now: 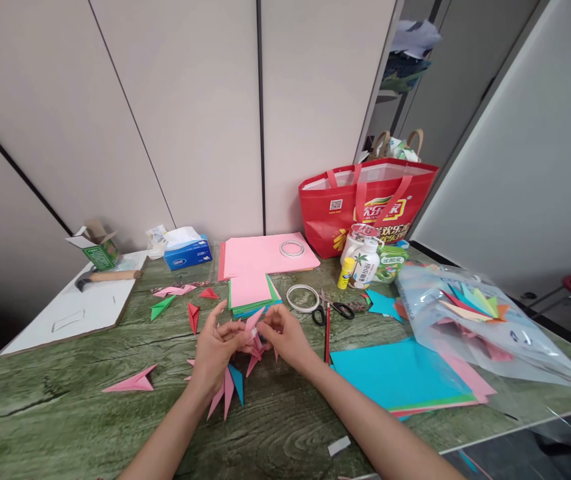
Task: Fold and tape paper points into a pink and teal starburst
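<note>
One pink folded paper piece (253, 323) sits between left grip (216, 343) and right grip (284, 335), both pinched closed on it.

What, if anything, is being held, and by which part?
Folded pink paper, pinched at its sides by the left hand and right hand; exact contact points unclear.

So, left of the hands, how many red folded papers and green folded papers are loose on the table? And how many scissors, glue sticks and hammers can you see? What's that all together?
Red folded papers: 2
Green folded paper: 1
Scissors: 1
Glue stick: 1
Hammer: 1
Total: 6
</note>
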A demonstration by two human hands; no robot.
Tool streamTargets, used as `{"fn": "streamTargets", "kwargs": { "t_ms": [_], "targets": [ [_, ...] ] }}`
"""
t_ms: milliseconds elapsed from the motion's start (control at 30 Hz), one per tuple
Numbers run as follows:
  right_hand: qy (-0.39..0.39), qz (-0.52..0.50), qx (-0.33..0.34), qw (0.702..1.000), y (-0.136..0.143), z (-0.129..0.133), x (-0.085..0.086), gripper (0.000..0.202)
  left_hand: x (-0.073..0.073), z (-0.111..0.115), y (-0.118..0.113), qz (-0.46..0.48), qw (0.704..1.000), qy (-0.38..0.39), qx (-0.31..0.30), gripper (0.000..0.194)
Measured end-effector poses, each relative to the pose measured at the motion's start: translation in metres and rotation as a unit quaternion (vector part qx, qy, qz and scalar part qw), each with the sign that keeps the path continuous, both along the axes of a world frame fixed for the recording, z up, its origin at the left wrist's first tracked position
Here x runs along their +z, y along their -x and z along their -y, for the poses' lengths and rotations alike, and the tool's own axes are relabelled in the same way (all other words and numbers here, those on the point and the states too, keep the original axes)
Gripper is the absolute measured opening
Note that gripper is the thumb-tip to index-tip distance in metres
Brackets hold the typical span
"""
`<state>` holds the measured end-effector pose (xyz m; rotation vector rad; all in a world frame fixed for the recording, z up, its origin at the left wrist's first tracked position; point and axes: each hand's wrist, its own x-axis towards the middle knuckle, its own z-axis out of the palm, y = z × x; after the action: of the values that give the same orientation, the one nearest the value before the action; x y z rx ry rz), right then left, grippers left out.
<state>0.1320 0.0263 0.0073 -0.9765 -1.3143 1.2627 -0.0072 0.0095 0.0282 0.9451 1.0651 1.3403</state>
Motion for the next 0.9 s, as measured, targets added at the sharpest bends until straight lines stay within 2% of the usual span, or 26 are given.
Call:
{"fn": "streamTargets", "kwargs": {
  "t_ms": [167, 467, 700, 900],
  "targets": [
    [0.108, -0.109, 0.074, 0.985, 0.001, 0.001, 0.003, 0.03, 0.002, 0.003, -0.002, 0.016, 1.0, -0.021, -0.015, 0.088],
    [0.186, -0.171, 0.134, 0.958, 0.006, 0.007, -0.001, 0.031, -0.001, 0.002, -0.003, -0.01, 0.999, -0.033, -0.022, 0.078],
    [0.175, -0.206, 0.117, 0.956, 0.008, 0.009, 0.001, 0.03, 0.0, 0.0, 0.002, -0.114, 0.99, -0.081, 0.009, 0.065],
    [0.158, -0.24, 0.115, 0.951, 0.007, 0.009, 0.006, 0.03, 0.0, 0.006, -0.001, -0.14, 0.981, -0.134, 0.017, 0.056]
  ]
}}
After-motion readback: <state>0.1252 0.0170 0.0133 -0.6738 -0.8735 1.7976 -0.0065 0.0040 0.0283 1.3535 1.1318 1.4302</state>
